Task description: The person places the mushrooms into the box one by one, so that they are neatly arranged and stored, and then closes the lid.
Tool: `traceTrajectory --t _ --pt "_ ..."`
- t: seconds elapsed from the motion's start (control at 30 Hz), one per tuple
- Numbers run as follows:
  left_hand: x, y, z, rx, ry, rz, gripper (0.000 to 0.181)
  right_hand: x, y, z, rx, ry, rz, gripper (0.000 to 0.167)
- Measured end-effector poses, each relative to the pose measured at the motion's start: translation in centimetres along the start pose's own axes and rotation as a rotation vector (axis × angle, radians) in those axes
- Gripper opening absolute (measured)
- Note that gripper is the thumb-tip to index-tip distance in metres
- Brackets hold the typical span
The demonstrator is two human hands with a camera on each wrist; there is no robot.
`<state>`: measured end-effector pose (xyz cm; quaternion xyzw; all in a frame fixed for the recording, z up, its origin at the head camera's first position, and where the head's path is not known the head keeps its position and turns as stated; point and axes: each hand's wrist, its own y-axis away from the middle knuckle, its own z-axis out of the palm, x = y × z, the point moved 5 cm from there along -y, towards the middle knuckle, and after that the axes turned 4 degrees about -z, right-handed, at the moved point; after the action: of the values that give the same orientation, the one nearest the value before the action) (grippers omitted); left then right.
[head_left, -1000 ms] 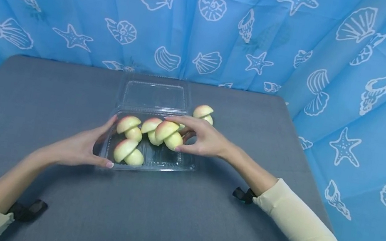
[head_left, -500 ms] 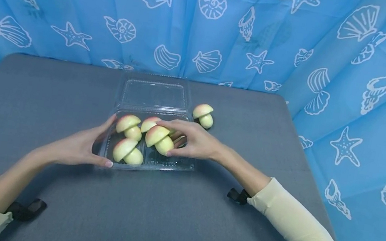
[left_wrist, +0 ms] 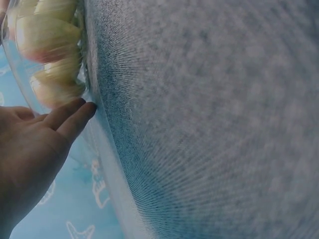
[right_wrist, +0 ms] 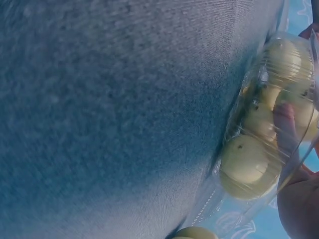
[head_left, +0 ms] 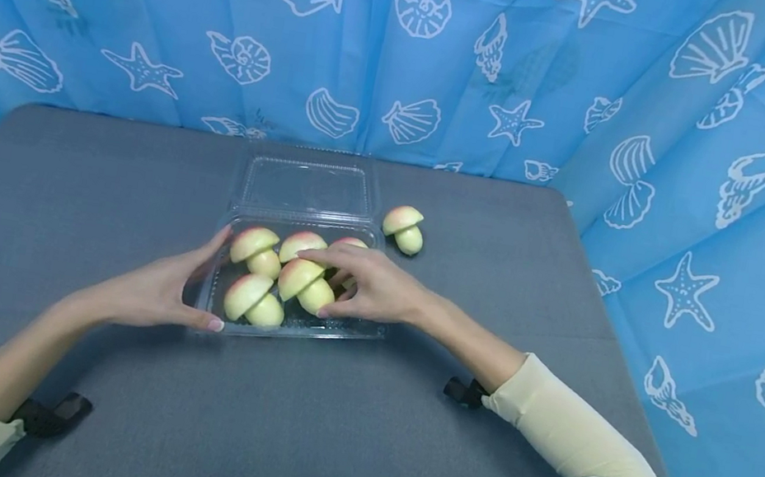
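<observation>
On the table lies a clear hinged plastic container [head_left: 338, 331] holding several mushroom-shaped pieces, yellow-green with pink-tinged caps. My right hand [head_left: 378, 286] pinches one mushroom-shaped piece [head_left: 306, 285] at the front middle of the container. Behind it sits another piece [head_left: 302, 244], and a further one at the back right is partly hidden by that hand. At the left side, a back piece [head_left: 254, 245] and a front piece [head_left: 255, 300] sit in a column. My left hand [head_left: 153, 287] spans the container's left wall, straight fingers and thumb touching it, as the left wrist view also shows.
The container's lid [head_left: 308, 187] lies opened backward. Another mushroom-shaped piece [head_left: 404, 229] is on the grey table [head_left: 293, 424], right of the lid hinge. A blue curtain [head_left: 409, 68] with white shells hangs behind the table and along its right side.
My right hand has moved left and slightly toward me with the pinched piece, lowering it into the front middle of the container. The left hand has stayed at the container's left wall.
</observation>
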<state>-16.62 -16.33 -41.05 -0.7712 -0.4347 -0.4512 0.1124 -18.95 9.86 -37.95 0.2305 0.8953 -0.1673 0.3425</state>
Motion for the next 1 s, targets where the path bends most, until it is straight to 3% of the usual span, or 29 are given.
traceTrajectory --t 0.37,0.73,1.0 --pt "-0.3 0.1 0.2 -0.008 0.011 -0.019 0.124 -0.3 -0.3 0.8 -0.036 0.154 -0.002 0.079" --pt "-0.1 0.0 0.0 -0.004 -0.007 -0.023 0.122 -0.4 -0.2 1.0 -0.067 0.201 0.067 0.078" --pt "-0.1 0.1 0.0 0.010 -0.031 -0.026 0.124 -0.5 -0.4 1.3 -0.140 0.156 0.068 0.077"
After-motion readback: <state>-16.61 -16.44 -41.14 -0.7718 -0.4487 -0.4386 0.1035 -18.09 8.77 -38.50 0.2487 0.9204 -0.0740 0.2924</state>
